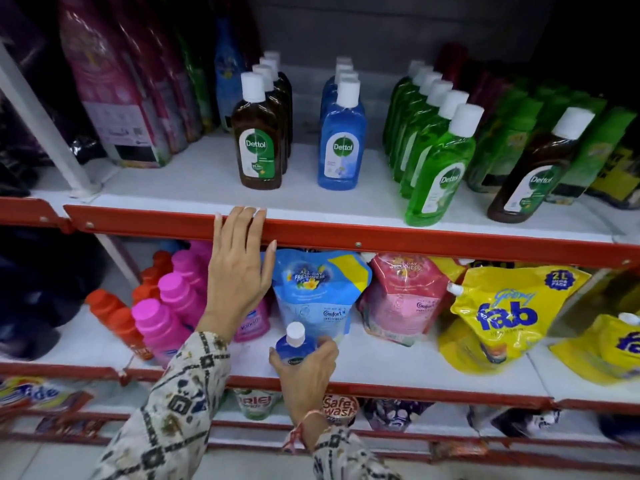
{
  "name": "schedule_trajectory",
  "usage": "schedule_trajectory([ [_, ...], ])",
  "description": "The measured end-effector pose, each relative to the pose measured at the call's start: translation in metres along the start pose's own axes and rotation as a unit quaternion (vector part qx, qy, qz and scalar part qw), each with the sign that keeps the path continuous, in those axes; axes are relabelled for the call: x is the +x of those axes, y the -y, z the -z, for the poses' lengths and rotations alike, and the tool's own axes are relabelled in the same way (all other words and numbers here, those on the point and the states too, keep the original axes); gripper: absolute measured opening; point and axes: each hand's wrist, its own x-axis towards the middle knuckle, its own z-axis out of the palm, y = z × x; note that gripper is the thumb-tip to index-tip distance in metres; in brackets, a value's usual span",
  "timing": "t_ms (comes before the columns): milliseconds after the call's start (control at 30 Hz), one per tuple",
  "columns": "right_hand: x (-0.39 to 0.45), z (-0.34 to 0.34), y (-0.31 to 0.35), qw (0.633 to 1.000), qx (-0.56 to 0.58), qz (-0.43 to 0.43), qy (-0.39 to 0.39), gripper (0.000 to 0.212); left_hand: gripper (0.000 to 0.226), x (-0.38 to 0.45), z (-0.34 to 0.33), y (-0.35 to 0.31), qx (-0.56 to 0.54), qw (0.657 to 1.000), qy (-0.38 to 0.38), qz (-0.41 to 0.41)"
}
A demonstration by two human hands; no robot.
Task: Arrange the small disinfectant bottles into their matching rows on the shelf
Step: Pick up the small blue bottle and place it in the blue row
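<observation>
Mostly sorted tbh: right hand (pixel 306 370) gripping a blue bottle (pixel 292 344) well below the blue row (pixel 341 133), left hand (pixel 239 268) spread flat on the shelf edge (pixel 381 237), stray brown bottle (pixel 535 174) right of that row still needing a move.

Left hand (pixel 239 271) flat, fingers spread; right hand (pixel 306 370) in closed grip.

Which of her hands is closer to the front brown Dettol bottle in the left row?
Left. The left hand rests on the red shelf edge just below the brown bottle; the right hand is lower, gripping a small blue bottle.
</observation>
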Motion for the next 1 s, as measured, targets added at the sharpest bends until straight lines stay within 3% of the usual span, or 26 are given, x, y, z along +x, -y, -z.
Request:
schedule_trajectory([
  [200,-0.001,-0.007,-0.005,0.998,0.022,0.019,-0.054,0.074,0.046,-0.001,0.0,0.004,-0.007,1.0,0.001,-0.008],
  [367,0.0,0.024,0.007,0.995,0.057,0.084,-0.026,0.066,0.047,-0.001,0.0,0.006,0.002,1.0,0.012,-0.015],
  [500,0.005,0.066,0.05,0.985,0.112,0.133,-0.013,0.066,0.047,0.0,0.002,0.005,-0.001,1.0,0.012,-0.014],
  [733,0.024,0.132,0.144,0.948,0.177,0.257,-0.055,0.073,0.048,0.0,0.001,0.005,-0.003,1.0,0.015,-0.009],
  [900,0.051,0.156,0.201,0.927,0.251,0.273,-0.052,0.067,0.049,-0.001,0.001,0.005,-0.006,1.0,0.013,-0.01],
  [1000,0.074,0.158,0.219,0.931,0.239,0.272,-0.056,0.066,0.05,-0.001,0.001,0.006,-0.003,1.0,0.017,-0.011],
])
